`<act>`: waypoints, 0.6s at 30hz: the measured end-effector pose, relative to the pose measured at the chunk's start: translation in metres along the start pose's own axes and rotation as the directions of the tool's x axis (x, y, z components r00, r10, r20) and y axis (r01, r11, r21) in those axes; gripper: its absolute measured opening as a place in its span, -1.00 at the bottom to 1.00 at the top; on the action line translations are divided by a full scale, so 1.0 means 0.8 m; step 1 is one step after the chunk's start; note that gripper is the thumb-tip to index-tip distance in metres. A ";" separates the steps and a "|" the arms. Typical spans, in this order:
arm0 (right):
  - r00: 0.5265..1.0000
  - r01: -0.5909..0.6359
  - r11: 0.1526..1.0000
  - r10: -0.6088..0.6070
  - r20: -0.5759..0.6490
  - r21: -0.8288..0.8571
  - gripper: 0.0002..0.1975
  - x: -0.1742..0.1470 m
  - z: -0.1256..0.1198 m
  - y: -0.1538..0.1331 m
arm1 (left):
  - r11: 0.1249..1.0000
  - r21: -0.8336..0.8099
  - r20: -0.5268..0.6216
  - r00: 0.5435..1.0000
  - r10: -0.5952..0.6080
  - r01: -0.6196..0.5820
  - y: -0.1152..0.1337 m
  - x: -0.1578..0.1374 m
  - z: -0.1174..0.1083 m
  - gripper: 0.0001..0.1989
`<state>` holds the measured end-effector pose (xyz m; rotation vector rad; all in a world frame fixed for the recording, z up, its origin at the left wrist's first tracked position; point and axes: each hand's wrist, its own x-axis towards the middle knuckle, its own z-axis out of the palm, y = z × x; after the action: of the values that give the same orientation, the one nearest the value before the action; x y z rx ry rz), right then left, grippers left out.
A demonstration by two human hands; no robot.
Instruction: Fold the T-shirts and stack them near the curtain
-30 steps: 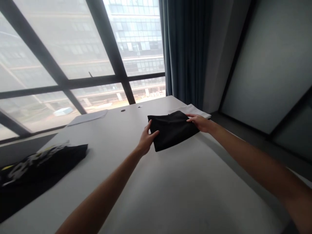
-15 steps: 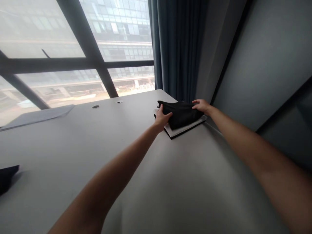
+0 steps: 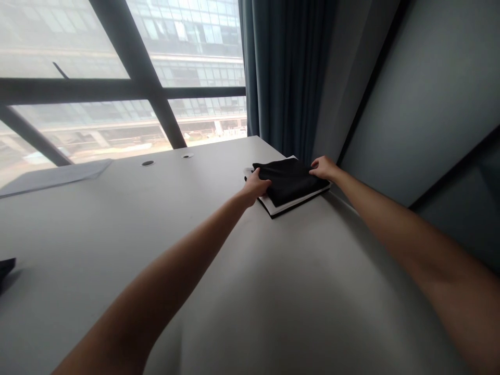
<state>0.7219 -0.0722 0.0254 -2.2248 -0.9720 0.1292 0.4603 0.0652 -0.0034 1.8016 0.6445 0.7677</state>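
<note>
A folded piece of black cloth (image 3: 289,182) lies on a low stack (image 3: 283,209) with white and black layers near the table's far right corner. What the stack is made of I cannot tell. My left hand (image 3: 254,186) grips the cloth's left edge, thumb over the top. At the opposite side, my right hand (image 3: 323,167) pinches the cloth's right edge between thumb and fingers. The cloth looks nearly flat between both hands.
The white table (image 3: 164,219) bears a pale flat sheet (image 3: 54,176) at the far left and a dark object (image 3: 5,268) at the left edge. Two round cable holes, a window and a blue curtain (image 3: 281,78) are at the back. A grey wall panel (image 3: 422,104) stands right.
The black cloth has come down flatter onto the stack, with both hands still on its edges. The camera view has shifted slightly.
</note>
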 end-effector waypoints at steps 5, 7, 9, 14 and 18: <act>0.971 0.198 0.956 -0.221 -0.087 -0.218 -0.69 0.000 0.026 -0.030 | 0.780 0.580 0.074 0.968 0.239 -0.237 0.039 0.004 -0.008 -0.37; 0.971 0.223 0.942 -0.237 -0.026 -0.251 -0.62 0.000 0.046 -0.044 | 0.690 0.665 0.167 0.957 0.236 -0.286 0.043 0.005 -0.003 -0.37; 0.978 0.206 0.945 -0.202 0.043 -0.254 -0.56 -0.001 0.068 -0.056 | 0.665 0.717 0.180 0.977 0.115 -0.210 0.036 0.005 0.002 -0.33; 0.988 0.138 0.969 -0.119 0.103 -0.205 -0.52 -0.002 0.102 -0.062 | 0.695 0.716 0.125 0.992 -0.029 -0.070 0.009 -0.001 0.006 -0.30; 0.991 0.130 0.982 -0.135 -0.027 -0.140 -0.62 0.011 0.077 -0.050 | 0.738 0.671 0.098 0.995 0.007 -0.071 0.008 -0.005 -0.001 -0.31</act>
<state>0.6822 -0.0125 0.0057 -2.2702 -1.1360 -0.0396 0.4577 0.0606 0.0023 2.5078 0.9059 0.4934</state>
